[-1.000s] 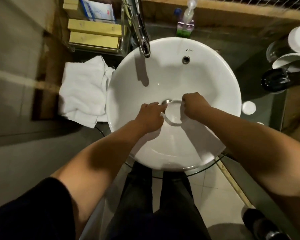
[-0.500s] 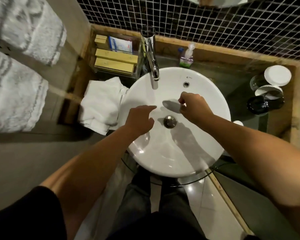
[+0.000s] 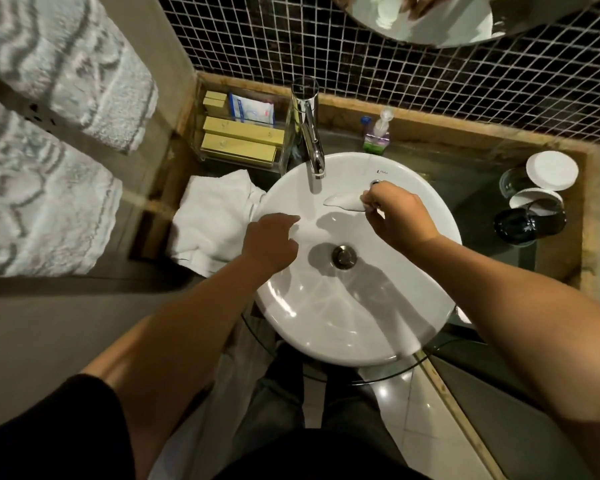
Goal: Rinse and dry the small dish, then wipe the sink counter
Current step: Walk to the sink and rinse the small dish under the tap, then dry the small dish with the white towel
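Note:
My right hand (image 3: 397, 216) pinches the rim of the small white dish (image 3: 343, 201) and holds it above the back of the round white sink basin (image 3: 326, 327), just right of the chrome faucet spout (image 3: 315, 157). The dish is tilted, almost edge-on. My left hand (image 3: 269, 242) hovers over the basin's left side with its fingers loosely apart and nothing in it. No water runs from the faucet. A folded white towel (image 3: 212, 220) lies on the counter left of the basin.
A clear organizer with yellow boxes (image 3: 239, 143) stands behind the towel. A soap pump bottle (image 3: 377, 135) sits at the back ledge. Dark jars and white lids (image 3: 530, 202) crowd the right counter. Patterned towels (image 3: 49, 133) hang at the left. The drain (image 3: 343, 256) is in the basin's centre.
Both hands held the dish low over the drain a second ago. My right hand has since lifted it toward the faucet, and my left hand has let go. The camera tilted up.

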Tool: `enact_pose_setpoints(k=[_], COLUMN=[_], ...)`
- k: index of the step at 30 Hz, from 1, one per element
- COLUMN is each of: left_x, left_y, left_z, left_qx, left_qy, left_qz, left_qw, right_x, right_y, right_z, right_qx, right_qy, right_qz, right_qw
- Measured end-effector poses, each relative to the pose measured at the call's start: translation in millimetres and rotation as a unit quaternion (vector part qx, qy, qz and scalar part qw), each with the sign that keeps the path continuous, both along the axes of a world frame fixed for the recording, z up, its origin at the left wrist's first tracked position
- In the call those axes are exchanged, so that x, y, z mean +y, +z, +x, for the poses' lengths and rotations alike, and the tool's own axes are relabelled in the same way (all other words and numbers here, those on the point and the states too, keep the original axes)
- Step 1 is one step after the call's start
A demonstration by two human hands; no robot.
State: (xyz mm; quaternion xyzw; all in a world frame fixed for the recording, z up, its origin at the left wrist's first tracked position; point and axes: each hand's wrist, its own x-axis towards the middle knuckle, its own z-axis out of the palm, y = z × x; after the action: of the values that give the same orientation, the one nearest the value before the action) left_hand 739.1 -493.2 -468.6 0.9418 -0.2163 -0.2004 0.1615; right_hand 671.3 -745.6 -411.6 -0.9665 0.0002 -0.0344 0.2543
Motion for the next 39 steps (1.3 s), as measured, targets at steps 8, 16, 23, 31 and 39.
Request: enact_pose_setpoints(k=[8,16,23,31,39], left_x=[18.7,43.1,53.0,68.1,59.9], left_y=[-1.3,-28.5,-38.9,-18.2,51.9], left_z=[31.8,59.7,66.5,77.5,14.3], left_qx=[-0.067,0.003,-0.017,-0.08,-0.132], left_qy=[0.031,0.108,0.141,0.177,0.101], left_qz=[0.121,0.137,0.15,0.044,-0.115], left_qw=[0.99,0.985,0.978,0.98,0.979], right_x=[10.1,42.1,72.3,98.0,121.0], right_y=[-10.1,-45.8,-61.2,-61.2,-35.2], right_z=[6.5,8.2,2.5,1.7,21.8], right_qx=[-0.083,0.086,0.154,0.225,0.264], right_qy=[0.051,-0.19,-0.238,-0.186,-0.302], right_qz=[-0.025,0.194,0.292,0.263,0.389], right_qw=[0.995,0.959,0.913,0.92,0.829])
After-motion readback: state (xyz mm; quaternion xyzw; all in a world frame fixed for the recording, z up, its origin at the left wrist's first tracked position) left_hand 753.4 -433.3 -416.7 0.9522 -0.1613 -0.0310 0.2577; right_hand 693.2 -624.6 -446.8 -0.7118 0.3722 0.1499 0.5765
